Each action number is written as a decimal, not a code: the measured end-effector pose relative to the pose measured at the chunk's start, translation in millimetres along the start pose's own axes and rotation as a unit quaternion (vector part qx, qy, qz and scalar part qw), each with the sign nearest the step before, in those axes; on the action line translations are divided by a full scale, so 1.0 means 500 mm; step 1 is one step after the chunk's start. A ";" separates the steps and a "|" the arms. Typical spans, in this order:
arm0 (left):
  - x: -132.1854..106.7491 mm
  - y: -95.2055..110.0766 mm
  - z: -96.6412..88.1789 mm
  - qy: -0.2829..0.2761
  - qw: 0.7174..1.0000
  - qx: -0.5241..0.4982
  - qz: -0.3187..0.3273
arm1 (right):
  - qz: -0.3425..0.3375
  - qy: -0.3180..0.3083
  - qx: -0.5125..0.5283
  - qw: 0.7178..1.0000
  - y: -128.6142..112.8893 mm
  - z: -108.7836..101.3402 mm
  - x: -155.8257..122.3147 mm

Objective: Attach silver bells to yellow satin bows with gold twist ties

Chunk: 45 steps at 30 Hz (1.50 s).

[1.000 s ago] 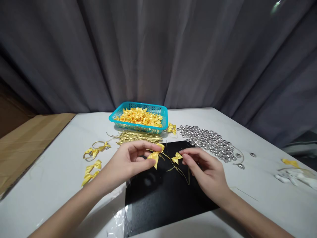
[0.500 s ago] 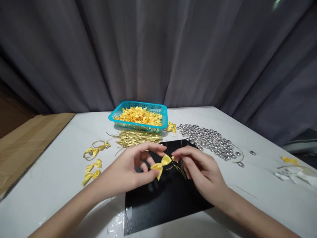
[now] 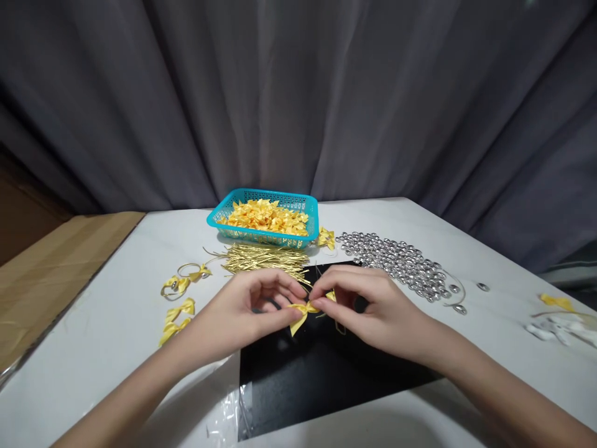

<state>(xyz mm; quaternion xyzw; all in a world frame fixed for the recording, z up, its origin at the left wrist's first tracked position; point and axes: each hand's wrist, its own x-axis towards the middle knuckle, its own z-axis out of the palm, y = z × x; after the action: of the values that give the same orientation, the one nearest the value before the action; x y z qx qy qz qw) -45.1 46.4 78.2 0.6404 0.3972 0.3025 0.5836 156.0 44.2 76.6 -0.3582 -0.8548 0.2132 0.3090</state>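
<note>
A glossy yellow ribbon bow point(image 3: 298, 318) is held above the far part of a flat black rectangular sheet point(image 3: 317, 379), between the two hands. Its long axis runs crosswise, slightly slanted: the visible end points left and toward the wearer, with a pointed tail hanging down, while the other end runs right and away, under fingertips that hide it.

The left hand point(image 3: 254, 308) pinches the bow's left part between thumb and forefinger; its other fingers are loosely curled, leaving the palm partly open. The right hand point(image 3: 375, 302) is more closed, thumb and forefinger gripping together at the bow's right side. Part of a second, smaller-looking yellow bow point(image 3: 331, 295) shows behind the right thumb; whether it is gripped or merely hangs there I cannot tell. A thin gold-coloured wire point(image 3: 342, 328) dangles below that hand, over the sheet.

Just beyond the sheet lies a heap of thin gold-coloured wire lengths point(image 3: 263, 258), and farther beyond it a turquoise perforated plastic basket point(image 3: 313, 218) filled with yellow bows point(image 3: 265, 216). Shiny silver oval beads point(image 3: 396, 264) spread beyond the sheet's far right side. Left of the sheet lie loose yellow ribbon bows point(image 3: 181, 309).
</note>
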 end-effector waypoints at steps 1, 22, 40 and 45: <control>0.000 -0.002 -0.001 0.011 1.000 0.008 0.004 | 0.009 -0.011 0.001 1.000 0.001 -0.002 0.001; 0.006 -0.011 -0.008 -0.003 0.977 0.208 0.057 | 0.170 -0.084 0.089 0.978 0.002 0.017 -0.005; -0.036 -0.037 -0.013 0.016 0.939 0.324 0.112 | 0.230 -0.090 0.095 0.964 0.028 0.036 -0.009; -0.107 -0.100 -0.121 0.123 0.896 0.427 0.000 | 0.110 -0.095 0.018 0.989 0.035 0.123 0.045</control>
<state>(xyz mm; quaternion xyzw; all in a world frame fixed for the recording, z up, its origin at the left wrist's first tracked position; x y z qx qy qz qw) -131.3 30.9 41.4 0.7858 0.5566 0.1804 0.2003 110.0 63.6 30.5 -0.4228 -0.8316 0.2944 0.2074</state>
